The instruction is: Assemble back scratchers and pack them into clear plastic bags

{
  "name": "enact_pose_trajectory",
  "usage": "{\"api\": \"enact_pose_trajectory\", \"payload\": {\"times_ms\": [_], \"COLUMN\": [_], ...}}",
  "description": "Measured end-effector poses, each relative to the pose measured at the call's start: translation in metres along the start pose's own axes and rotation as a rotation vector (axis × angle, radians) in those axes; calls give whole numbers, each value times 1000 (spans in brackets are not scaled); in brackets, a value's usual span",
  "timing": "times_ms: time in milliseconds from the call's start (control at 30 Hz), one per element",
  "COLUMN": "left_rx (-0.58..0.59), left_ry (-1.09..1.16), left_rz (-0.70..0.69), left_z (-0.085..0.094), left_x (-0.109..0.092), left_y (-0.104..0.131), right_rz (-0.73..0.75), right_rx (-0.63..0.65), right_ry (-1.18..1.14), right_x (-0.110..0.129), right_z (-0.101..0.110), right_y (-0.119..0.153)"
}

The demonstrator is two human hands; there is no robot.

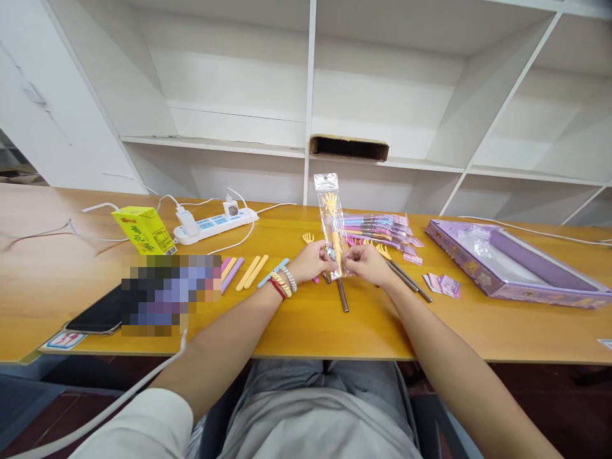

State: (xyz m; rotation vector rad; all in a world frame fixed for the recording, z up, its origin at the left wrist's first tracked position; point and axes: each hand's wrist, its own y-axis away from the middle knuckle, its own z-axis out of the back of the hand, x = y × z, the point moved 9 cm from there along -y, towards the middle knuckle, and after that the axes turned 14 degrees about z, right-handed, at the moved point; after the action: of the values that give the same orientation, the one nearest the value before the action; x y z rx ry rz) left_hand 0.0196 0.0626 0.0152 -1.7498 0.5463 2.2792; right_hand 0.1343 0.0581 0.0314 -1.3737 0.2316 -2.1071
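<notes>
Both hands hold a clear plastic sleeve (pixel 331 220) upright over the wooden table (pixel 296 319). Inside it is a yellow hand-shaped back scratcher, its claw near the top. My left hand (pixel 312 260) pinches the sleeve's lower left edge and my right hand (pixel 364 262) pinches its lower right. A metal telescopic handle (pixel 343 296) sticks out below the sleeve toward me. Bracelets circle my left wrist.
Bagged scratchers (pixel 382 228) lie stacked behind the hands, loose ones (pixel 404 274) to the right. A purple box (pixel 511 264) sits far right, small cards (pixel 444 285) beside it. Coloured sticks (pixel 248 271), a phone (pixel 98 315), a yellow drink carton (pixel 143 231) and a power strip (pixel 215 224) lie left.
</notes>
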Motion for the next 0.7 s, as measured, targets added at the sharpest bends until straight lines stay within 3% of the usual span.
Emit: {"api": "enact_pose_trajectory", "payload": {"times_ms": [700], "left_rx": [39], "left_ry": [-45], "left_rz": [4], "left_z": [-5], "left_x": [0], "left_y": [1], "right_rz": [-6], "right_rx": [57], "right_ry": [-30], "right_x": [-2], "right_z": [-5], "right_y": [1]}}
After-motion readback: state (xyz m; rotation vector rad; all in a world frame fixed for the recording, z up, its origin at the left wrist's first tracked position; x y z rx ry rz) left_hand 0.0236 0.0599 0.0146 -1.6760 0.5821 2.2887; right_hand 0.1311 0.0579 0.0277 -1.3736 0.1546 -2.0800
